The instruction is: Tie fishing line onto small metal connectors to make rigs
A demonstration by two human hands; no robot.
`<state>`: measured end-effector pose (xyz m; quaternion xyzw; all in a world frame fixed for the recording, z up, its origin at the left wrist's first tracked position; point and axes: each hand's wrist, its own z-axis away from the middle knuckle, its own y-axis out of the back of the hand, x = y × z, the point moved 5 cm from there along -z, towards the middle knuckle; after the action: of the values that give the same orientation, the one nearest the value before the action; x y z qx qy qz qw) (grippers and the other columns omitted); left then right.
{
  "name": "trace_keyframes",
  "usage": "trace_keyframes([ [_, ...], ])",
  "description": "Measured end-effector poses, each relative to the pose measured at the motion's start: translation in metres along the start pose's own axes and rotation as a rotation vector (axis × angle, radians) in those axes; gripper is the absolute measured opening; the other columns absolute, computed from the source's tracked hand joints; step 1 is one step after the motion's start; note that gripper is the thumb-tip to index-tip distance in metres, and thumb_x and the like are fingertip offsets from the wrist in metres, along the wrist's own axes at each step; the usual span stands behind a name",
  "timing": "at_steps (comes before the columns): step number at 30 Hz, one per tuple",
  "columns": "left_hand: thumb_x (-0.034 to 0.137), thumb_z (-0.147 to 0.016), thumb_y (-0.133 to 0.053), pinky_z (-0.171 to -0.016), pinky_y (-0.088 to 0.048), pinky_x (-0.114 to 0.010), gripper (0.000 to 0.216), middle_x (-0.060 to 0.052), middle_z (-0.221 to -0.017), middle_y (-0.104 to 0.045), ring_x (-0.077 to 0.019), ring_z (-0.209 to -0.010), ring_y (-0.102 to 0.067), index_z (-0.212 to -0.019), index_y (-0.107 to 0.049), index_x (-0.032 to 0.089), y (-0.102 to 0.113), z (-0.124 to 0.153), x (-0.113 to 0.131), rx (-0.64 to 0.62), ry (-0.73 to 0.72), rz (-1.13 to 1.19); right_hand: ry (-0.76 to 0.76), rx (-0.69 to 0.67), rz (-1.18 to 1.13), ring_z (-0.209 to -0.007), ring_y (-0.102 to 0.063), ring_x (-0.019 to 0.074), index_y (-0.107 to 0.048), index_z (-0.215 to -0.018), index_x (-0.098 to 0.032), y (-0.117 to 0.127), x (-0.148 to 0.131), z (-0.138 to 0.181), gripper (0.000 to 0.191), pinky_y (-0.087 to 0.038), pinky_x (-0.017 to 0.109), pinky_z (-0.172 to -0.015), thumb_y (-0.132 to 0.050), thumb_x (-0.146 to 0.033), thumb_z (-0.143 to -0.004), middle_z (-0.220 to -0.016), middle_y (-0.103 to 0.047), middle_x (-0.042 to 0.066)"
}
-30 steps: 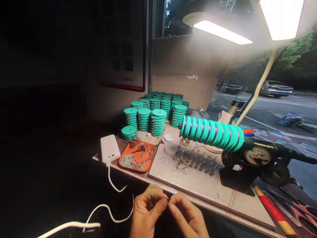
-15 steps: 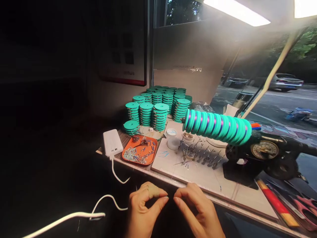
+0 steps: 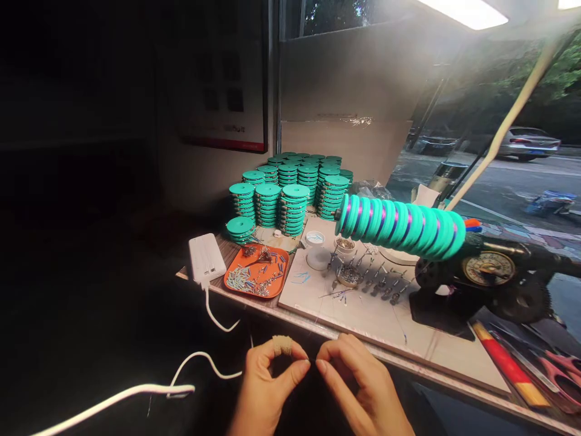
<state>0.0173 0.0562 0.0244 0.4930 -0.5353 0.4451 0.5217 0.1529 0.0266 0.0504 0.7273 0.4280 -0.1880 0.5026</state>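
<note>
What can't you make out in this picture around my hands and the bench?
All in the head view:
Anything between the left hand and right hand: too small.
Rear green spool stacks: lower parts hidden by front stacks.
Markings on the dial of the black machine: too blurred.
Pink-handled scissors: cut off by the right edge.

Glossy orange plastic tray (image 3: 278, 286) — matt, foam-like teal spools (image 3: 399, 227) — dark metal machine (image 3: 488, 267).

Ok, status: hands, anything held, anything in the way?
Left hand and right hand pinched, close together. Anything held too small to identify. Board just beyond; white cable off left, not between them.
</note>
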Motion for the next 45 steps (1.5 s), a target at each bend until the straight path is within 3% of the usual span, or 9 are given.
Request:
trace_keyframes([
  [7, 0.026, -0.064, -0.069, -0.062, -0.042, -0.022, 0.012, 0.0, -0.061, -0.059, -0.0137, -0.062, -0.052, -0.062, -0.063, 0.016, -0.003, 0.0, -0.006, -0.046, 0.028, 0.03, -0.121, 0.036, -0.075, -0.059, -0.052, 0.0135, -0.055, -0.072, -0.021, -0.002, 0.005, 0.002, 0.016, -0.039, 0.023, -0.053, -0.046, -0.025, -0.084, -0.064, -0.056, 0.0],
  [15, 0.024, -0.065, -0.069, -0.056, -0.041, -0.02, 0.013, 0.002, -0.054, -0.056, -0.0109, -0.055, -0.05, -0.058, -0.062, 0.015, -0.004, -0.001, -0.005, -0.033, 0.044, 0.068, -0.142, -0.058, -0.071, -0.058, -0.053, 0.0137, -0.056, -0.073, -0.02, -0.005, 0.009, 0.001, 0.018, -0.041, 0.023, -0.053, -0.046, -0.028, -0.085, -0.065, -0.059, 0.0],
  [18, 0.022, -0.061, -0.072, -0.058, -0.044, -0.019, 0.011, 0.001, -0.058, -0.06, -0.0109, -0.057, -0.055, -0.063, -0.065, 0.015, -0.004, -0.001, -0.009, -0.021, 0.125, 0.162, -0.132, -0.052, -0.085, -0.059, -0.055, 0.0136, -0.056, -0.073, -0.019, -0.003, 0.01, 0.0, 0.019, -0.043, 0.022, -0.054, -0.045, -0.027, -0.086, -0.065, -0.058, 0.001],
  [23, 0.02, -0.055, -0.077, -0.063, -0.049, -0.02, 0.025, -0.002, -0.065, -0.068, -0.0133, -0.064, -0.063, -0.077, -0.069, 0.016, -0.004, 0.002, -0.019, -0.004, 0.28, 0.299, -0.117, -0.022, -0.086, -0.062, -0.056, 0.0145, -0.055, -0.073, -0.019, -0.002, 0.01, -0.001, 0.018, -0.044, 0.023, -0.055, -0.044, -0.026, -0.086, -0.066, -0.059, 0.002],
  [26, 0.017, -0.054, -0.077, -0.067, -0.05, -0.021, 0.016, -0.002, -0.068, -0.069, -0.0144, -0.066, -0.064, -0.069, -0.071, 0.017, -0.005, 0.002, -0.017, -0.019, 0.236, 0.282, -0.107, -0.027, -0.081, -0.062, -0.056, 0.0146, -0.055, -0.074, -0.019, -0.002, 0.01, -0.001, 0.017, -0.044, 0.023, -0.056, -0.045, -0.025, -0.086, -0.067, -0.058, 0.002],
  [33, 0.018, -0.057, -0.074, -0.059, -0.049, -0.021, 0.005, -0.002, -0.058, -0.066, -0.0141, -0.058, -0.061, -0.06, -0.07, 0.017, -0.004, 0.001, -0.013, 0.034, 0.142, 0.217, -0.071, -0.057, -0.034, -0.061, -0.054, 0.0138, -0.055, -0.074, -0.019, -0.003, 0.009, 0.0, 0.018, -0.043, 0.023, -0.056, -0.044, -0.024, -0.086, -0.066, -0.058, 0.001],
  [45, 0.019, -0.059, -0.071, -0.053, -0.047, -0.022, 0.005, -0.002, -0.053, -0.066, -0.0158, -0.053, -0.06, -0.055, -0.068, 0.018, 0.003, 0.003, 0.004, 0.111, -0.057, -0.051, 0.064, -0.03, 0.131, -0.061, -0.054, 0.0143, -0.052, -0.074, -0.021, -0.001, -0.003, -0.003, 0.011, -0.044, 0.023, -0.053, -0.047, -0.016, -0.082, -0.066, -0.056, 0.001],
])
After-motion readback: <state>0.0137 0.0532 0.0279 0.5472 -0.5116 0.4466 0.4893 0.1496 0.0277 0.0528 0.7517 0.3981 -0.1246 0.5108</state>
